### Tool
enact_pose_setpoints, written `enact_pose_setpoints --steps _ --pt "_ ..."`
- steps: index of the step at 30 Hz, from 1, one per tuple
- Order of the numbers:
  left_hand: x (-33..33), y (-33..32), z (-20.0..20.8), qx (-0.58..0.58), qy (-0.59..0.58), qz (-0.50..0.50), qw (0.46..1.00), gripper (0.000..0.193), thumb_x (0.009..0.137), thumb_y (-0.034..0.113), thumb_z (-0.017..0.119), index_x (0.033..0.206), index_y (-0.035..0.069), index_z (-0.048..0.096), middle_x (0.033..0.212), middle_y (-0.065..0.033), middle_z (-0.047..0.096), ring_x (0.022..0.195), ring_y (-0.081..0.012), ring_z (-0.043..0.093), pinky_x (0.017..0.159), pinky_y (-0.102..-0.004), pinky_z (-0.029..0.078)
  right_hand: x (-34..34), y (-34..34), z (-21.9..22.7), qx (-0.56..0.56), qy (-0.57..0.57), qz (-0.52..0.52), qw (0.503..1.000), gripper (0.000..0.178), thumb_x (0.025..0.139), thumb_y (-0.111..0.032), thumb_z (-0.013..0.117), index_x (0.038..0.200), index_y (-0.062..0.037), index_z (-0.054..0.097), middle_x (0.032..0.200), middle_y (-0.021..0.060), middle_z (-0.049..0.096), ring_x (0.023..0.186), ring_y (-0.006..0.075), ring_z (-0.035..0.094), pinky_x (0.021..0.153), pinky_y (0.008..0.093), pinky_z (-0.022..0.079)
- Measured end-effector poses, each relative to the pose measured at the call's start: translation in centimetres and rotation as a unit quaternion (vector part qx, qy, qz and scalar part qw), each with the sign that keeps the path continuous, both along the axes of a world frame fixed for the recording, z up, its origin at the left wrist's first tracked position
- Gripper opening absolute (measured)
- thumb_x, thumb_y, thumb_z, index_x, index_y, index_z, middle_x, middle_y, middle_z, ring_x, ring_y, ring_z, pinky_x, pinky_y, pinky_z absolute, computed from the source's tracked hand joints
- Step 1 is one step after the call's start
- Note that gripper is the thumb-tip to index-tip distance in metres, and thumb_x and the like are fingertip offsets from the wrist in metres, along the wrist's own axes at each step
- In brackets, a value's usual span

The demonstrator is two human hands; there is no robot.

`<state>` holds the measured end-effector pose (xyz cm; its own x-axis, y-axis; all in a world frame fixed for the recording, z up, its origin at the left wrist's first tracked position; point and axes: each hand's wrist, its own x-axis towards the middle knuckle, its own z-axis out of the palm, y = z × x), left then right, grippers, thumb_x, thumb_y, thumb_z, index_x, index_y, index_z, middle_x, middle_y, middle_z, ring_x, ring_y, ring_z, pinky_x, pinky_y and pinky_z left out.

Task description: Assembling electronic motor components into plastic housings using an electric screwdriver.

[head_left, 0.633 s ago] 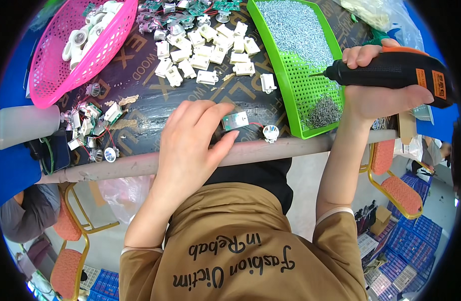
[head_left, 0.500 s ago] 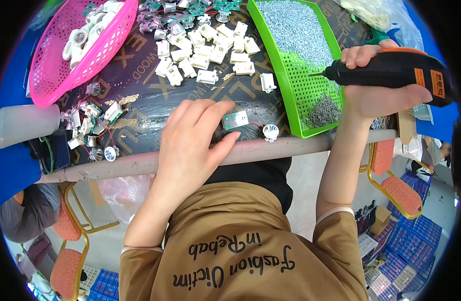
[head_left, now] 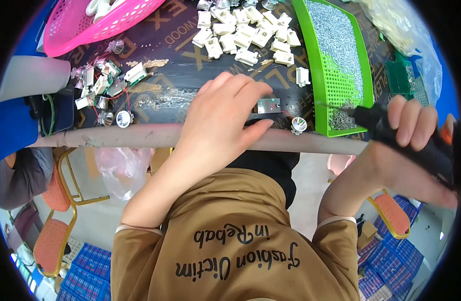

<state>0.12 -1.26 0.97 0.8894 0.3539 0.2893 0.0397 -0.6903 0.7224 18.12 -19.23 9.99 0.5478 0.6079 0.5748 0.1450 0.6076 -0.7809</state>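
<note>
My left hand [head_left: 225,118] rests at the table's near edge, index finger and thumb apart. Between these two fingertips lies a small white housing with a green circuit board [head_left: 268,106]. Red wire runs from it to a clear lamp lens cup [head_left: 298,125]. Any contact by the other fingers is hidden. In my right hand [head_left: 411,135] is a black electric screwdriver [head_left: 391,131] with orange on its body. Its thin bit reaches over the near end of a green perforated tray [head_left: 336,83], close to a pile of dark screws [head_left: 342,119].
White housings [head_left: 245,36] lie scattered beyond my left hand, with a single housing [head_left: 302,77] beside the tray. Silvery screws [head_left: 336,35] fill the tray's far part. Wired lamp parts [head_left: 102,83] cluster at left, below a pink basket [head_left: 100,32]. Plastic bags [head_left: 416,40] lie at far right.
My right hand has lowered the screwdriver toward the near end of the tray, and its bit has come to the dark screws. The whole view has shifted; my left hand stays by the circuit board.
</note>
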Motion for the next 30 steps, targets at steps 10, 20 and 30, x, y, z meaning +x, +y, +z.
enact_pose_setpoints --steps 10,20,30 --pt "0.2 -0.4 -0.5 0.026 0.002 0.011 1.000 0.029 0.072 0.009 0.075 0.099 0.010 0.066 0.093 -0.0051 0.062 0.088 -0.0277 0.058 0.076 -0.0390 0.048 -4.2 5.7 -0.8 -0.068 -0.094 0.143 0.983 0.091 0.071 -0.087 0.056 0.127 -0.0155 0.049 0.077 0.0015 0.054 0.059 0.0150 0.051 0.059 0.0327 0.040" --pt "0.1 -0.4 -0.5 0.060 0.012 -0.001 0.998 0.032 0.070 0.010 0.075 0.101 0.010 0.066 0.096 -0.0036 0.062 0.092 -0.0267 0.058 0.079 -0.0399 0.048 -4.8 5.7 -1.4 -0.085 -0.082 0.141 0.983 0.093 0.068 -0.087 0.058 0.128 -0.0167 0.048 0.080 0.0032 0.054 0.062 0.0171 0.051 0.062 0.0343 0.040" --pt "-0.2 -0.6 -0.5 0.003 -0.074 0.016 0.997 0.031 0.070 0.012 0.079 0.098 0.010 0.066 0.096 -0.0034 0.063 0.088 -0.0269 0.059 0.077 -0.0393 0.048 -4.6 5.7 -1.1 -0.075 -0.075 0.128 0.986 0.091 0.070 -0.086 0.057 0.127 -0.0154 0.050 0.078 0.0022 0.053 0.060 0.0156 0.050 0.061 0.0329 0.039"
